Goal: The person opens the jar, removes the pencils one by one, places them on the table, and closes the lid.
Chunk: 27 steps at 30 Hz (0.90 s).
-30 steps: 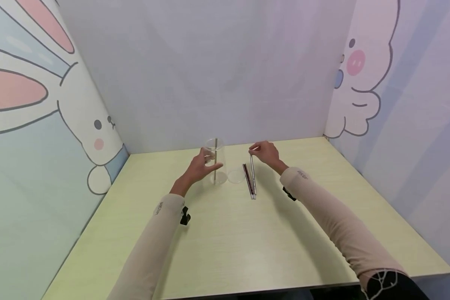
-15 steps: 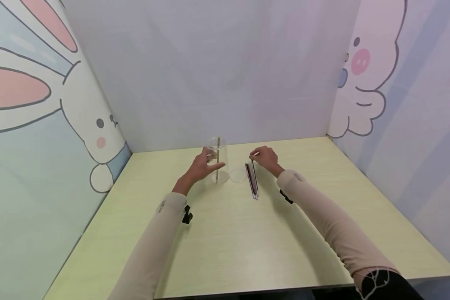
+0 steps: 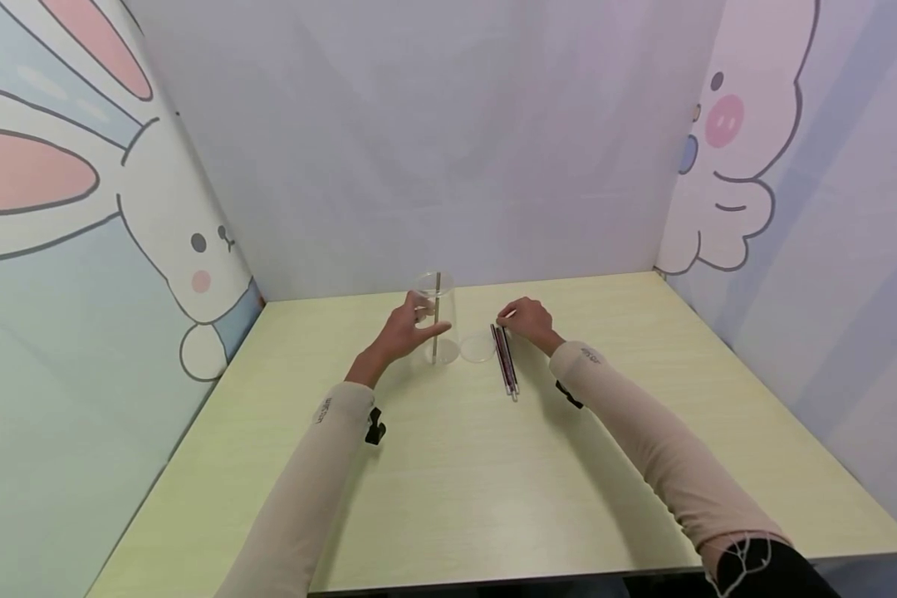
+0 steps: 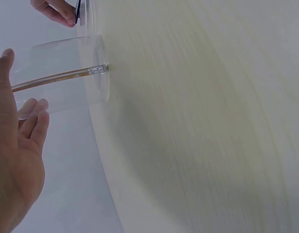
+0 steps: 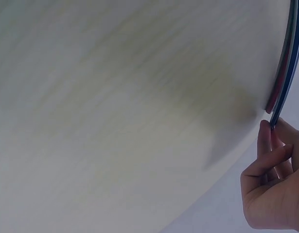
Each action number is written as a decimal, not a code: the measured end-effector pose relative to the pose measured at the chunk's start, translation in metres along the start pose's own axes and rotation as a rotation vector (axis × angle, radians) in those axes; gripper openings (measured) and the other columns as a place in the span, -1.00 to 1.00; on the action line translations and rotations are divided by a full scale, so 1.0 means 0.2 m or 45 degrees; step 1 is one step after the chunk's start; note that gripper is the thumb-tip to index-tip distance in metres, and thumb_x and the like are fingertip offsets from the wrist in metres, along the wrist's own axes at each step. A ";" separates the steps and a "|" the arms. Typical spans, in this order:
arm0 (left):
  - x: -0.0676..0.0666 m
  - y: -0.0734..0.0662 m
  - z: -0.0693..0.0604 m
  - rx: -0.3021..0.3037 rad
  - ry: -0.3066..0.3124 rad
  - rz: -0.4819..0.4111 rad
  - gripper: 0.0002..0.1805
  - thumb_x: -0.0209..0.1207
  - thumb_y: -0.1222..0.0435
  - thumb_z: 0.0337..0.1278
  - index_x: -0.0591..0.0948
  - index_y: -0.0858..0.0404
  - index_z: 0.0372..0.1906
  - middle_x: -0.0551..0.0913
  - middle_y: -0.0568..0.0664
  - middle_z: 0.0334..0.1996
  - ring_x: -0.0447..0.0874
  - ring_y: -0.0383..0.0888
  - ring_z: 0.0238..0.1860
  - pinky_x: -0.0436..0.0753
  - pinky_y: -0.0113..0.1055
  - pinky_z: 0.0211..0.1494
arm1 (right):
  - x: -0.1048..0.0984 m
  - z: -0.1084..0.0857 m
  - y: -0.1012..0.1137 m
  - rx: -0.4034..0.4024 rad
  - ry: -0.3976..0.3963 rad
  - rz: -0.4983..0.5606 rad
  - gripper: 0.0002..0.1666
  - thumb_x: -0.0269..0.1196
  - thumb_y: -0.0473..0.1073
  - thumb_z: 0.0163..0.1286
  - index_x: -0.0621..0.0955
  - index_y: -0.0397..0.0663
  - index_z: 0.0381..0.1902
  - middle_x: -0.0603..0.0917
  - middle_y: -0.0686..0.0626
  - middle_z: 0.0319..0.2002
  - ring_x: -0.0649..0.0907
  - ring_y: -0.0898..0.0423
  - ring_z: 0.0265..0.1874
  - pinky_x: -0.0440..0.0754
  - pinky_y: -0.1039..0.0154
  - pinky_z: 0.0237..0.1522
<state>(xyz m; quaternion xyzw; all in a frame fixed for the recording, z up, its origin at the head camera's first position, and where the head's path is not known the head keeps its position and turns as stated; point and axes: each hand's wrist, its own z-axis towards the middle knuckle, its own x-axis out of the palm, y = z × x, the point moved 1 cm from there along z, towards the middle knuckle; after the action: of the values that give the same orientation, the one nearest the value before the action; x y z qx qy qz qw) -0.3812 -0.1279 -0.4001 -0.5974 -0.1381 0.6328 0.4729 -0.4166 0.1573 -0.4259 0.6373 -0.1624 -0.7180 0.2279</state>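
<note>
My left hand point(image 3: 402, 330) holds a tall clear cylinder point(image 3: 447, 309) upright on the table, thumb on the near side and fingers around the far side. Inside it stands one slim brown pen-like stick point(image 4: 66, 76), its clear-and-silver end at the cylinder's base. To the right, my right hand point(image 3: 529, 321) pinches the far end of a dark blue slim stick point(image 5: 289, 73) between thumb and fingertips. That stick lies alongside a few similar ones, among them a dark red stick point(image 5: 277, 92). Their pale ends point towards me.
A clear round disc point(image 3: 478, 348) lies flat between the cylinder and the sticks. The pale wooden table point(image 3: 448, 482) meets a plain back wall point(image 3: 433, 166), with cartoon-printed walls on both sides.
My right hand has come down and nearer, lowering the raised end of its stick beside the others. The left hand keeps its hold on the cylinder; the head view has shifted slightly.
</note>
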 end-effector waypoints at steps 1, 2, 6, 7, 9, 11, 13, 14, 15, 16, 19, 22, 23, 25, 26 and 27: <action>0.00 0.00 0.00 -0.002 0.001 0.001 -0.36 0.41 0.04 0.30 0.28 0.23 0.17 0.53 0.26 0.32 0.48 0.16 0.43 0.47 0.09 0.44 | 0.00 0.00 0.00 -0.003 -0.001 -0.001 -0.73 0.39 -0.02 0.41 0.83 -0.01 -0.05 0.81 -0.07 -0.03 0.71 0.05 -0.31 0.46 0.29 -0.53; 0.00 0.00 0.00 -0.003 0.002 0.002 -0.35 0.41 0.04 0.30 0.28 0.23 0.17 0.54 0.26 0.32 0.48 0.16 0.43 0.47 0.08 0.44 | 0.01 0.00 0.00 -0.006 0.000 -0.004 -0.73 0.39 -0.02 0.41 0.83 -0.01 -0.06 0.81 -0.07 -0.03 0.69 0.05 -0.32 0.46 0.29 -0.52; 0.01 0.00 0.00 -0.013 0.011 -0.009 -0.35 0.41 0.04 0.30 0.28 0.24 0.18 0.53 0.25 0.32 0.47 0.15 0.44 0.47 0.07 0.44 | 0.02 -0.01 0.00 -0.011 0.001 0.006 -0.73 0.40 -0.04 0.40 0.83 -0.05 -0.06 0.81 -0.09 -0.02 0.70 0.03 -0.26 0.53 0.25 -0.44; 0.01 0.00 0.00 -0.016 0.014 -0.012 -0.35 0.40 0.04 0.31 0.28 0.24 0.18 0.53 0.25 0.32 0.47 0.14 0.44 0.47 0.07 0.44 | 0.02 -0.02 0.00 -0.013 0.001 0.012 -0.73 0.41 -0.05 0.40 0.83 -0.06 -0.06 0.80 -0.10 -0.02 0.71 0.01 -0.23 0.56 0.23 -0.41; 0.01 -0.01 -0.01 -0.023 0.018 -0.020 -0.35 0.40 0.04 0.31 0.28 0.24 0.19 0.53 0.24 0.32 0.46 0.14 0.45 0.47 0.07 0.44 | 0.03 -0.03 0.00 -0.024 0.001 0.011 -0.72 0.40 -0.05 0.40 0.82 -0.07 -0.05 0.80 -0.10 -0.01 0.73 -0.03 -0.16 0.62 0.18 -0.35; 0.01 -0.01 -0.01 -0.025 0.019 -0.030 -0.35 0.40 0.04 0.31 0.28 0.24 0.19 0.53 0.24 0.32 0.46 0.14 0.45 0.47 0.09 0.44 | 0.04 -0.03 -0.01 -0.035 -0.005 0.012 -0.73 0.40 -0.05 0.42 0.82 -0.06 -0.04 0.80 -0.10 -0.01 0.74 -0.04 -0.13 0.65 0.13 -0.30; 0.01 -0.01 -0.01 -0.022 0.019 -0.034 -0.35 0.40 0.03 0.31 0.28 0.24 0.19 0.53 0.24 0.32 0.46 0.14 0.45 0.46 0.11 0.44 | 0.05 -0.03 -0.01 -0.037 -0.011 0.008 -0.73 0.40 -0.04 0.42 0.83 -0.05 -0.04 0.81 -0.09 -0.02 0.75 -0.05 -0.12 0.67 0.10 -0.28; 0.01 -0.01 -0.01 -0.021 0.019 -0.037 -0.35 0.40 0.03 0.31 0.28 0.25 0.18 0.52 0.25 0.33 0.46 0.14 0.45 0.45 0.13 0.44 | 0.05 -0.02 -0.02 -0.037 -0.015 0.008 -0.74 0.40 -0.04 0.43 0.83 -0.04 -0.05 0.81 -0.08 -0.02 0.75 -0.05 -0.12 0.67 0.10 -0.28; 0.01 -0.02 -0.01 -0.020 0.019 -0.041 -0.35 0.40 0.04 0.31 0.28 0.25 0.19 0.52 0.25 0.33 0.45 0.15 0.45 0.44 0.14 0.44 | 0.05 -0.02 -0.02 -0.036 -0.018 0.008 -0.74 0.40 -0.03 0.43 0.83 -0.03 -0.05 0.81 -0.08 -0.03 0.75 -0.04 -0.13 0.67 0.10 -0.29; 0.01 -0.02 -0.01 -0.020 0.020 -0.043 -0.35 0.40 0.04 0.31 0.28 0.25 0.19 0.51 0.26 0.33 0.45 0.15 0.45 0.43 0.16 0.45 | 0.05 -0.02 -0.02 -0.036 -0.019 0.009 -0.74 0.40 -0.03 0.43 0.83 -0.03 -0.06 0.81 -0.08 -0.03 0.75 -0.04 -0.13 0.67 0.10 -0.29; 0.00 -0.02 0.00 -0.026 0.019 -0.045 -0.35 0.40 0.04 0.31 0.28 0.25 0.19 0.51 0.26 0.34 0.44 0.16 0.46 0.41 0.18 0.45 | 0.05 -0.02 -0.01 -0.031 -0.014 0.008 -0.73 0.40 -0.02 0.43 0.83 -0.03 -0.06 0.81 -0.09 -0.03 0.75 -0.05 -0.12 0.68 0.09 -0.27; 0.00 -0.02 0.00 -0.028 0.018 -0.051 -0.35 0.40 0.05 0.31 0.27 0.26 0.20 0.51 0.27 0.33 0.44 0.17 0.46 0.41 0.19 0.45 | 0.04 -0.03 0.00 -0.027 -0.006 0.002 -0.72 0.39 -0.02 0.44 0.83 -0.04 -0.04 0.81 -0.10 -0.02 0.75 -0.06 -0.09 0.69 0.06 -0.23; 0.00 -0.01 0.00 -0.027 0.018 -0.050 -0.34 0.41 0.05 0.31 0.27 0.26 0.20 0.51 0.27 0.33 0.44 0.17 0.46 0.41 0.20 0.45 | 0.04 -0.03 0.00 -0.024 -0.004 -0.002 -0.72 0.39 -0.02 0.44 0.83 -0.05 -0.04 0.81 -0.10 -0.01 0.75 -0.06 -0.09 0.69 0.06 -0.22; 0.00 -0.01 -0.01 -0.023 0.019 -0.045 -0.34 0.41 0.06 0.31 0.27 0.26 0.19 0.50 0.27 0.34 0.43 0.17 0.46 0.41 0.20 0.45 | 0.04 -0.03 0.00 -0.022 -0.001 -0.005 -0.72 0.39 -0.02 0.44 0.83 -0.05 -0.04 0.81 -0.10 0.00 0.75 -0.06 -0.09 0.68 0.07 -0.23; 0.00 -0.01 -0.01 -0.021 0.020 -0.043 -0.35 0.41 0.06 0.31 0.27 0.26 0.19 0.50 0.27 0.34 0.44 0.17 0.46 0.41 0.20 0.44 | 0.04 -0.03 0.00 -0.023 -0.001 -0.005 -0.71 0.39 -0.01 0.44 0.83 -0.05 -0.04 0.80 -0.11 0.00 0.75 -0.06 -0.09 0.68 0.08 -0.24; 0.00 -0.01 -0.01 -0.019 0.019 -0.040 -0.35 0.41 0.07 0.31 0.27 0.26 0.19 0.50 0.27 0.34 0.44 0.17 0.46 0.41 0.20 0.44 | 0.04 -0.03 0.00 -0.026 0.000 -0.004 -0.71 0.39 -0.01 0.44 0.83 -0.05 -0.03 0.80 -0.11 0.00 0.75 -0.06 -0.10 0.67 0.09 -0.26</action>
<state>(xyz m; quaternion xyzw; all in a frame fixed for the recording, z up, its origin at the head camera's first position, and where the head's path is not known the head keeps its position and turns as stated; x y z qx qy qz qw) -0.3790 -0.1272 -0.3988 -0.6034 -0.1487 0.6196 0.4794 -0.4117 0.1529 -0.4332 0.6353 -0.1539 -0.7200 0.2332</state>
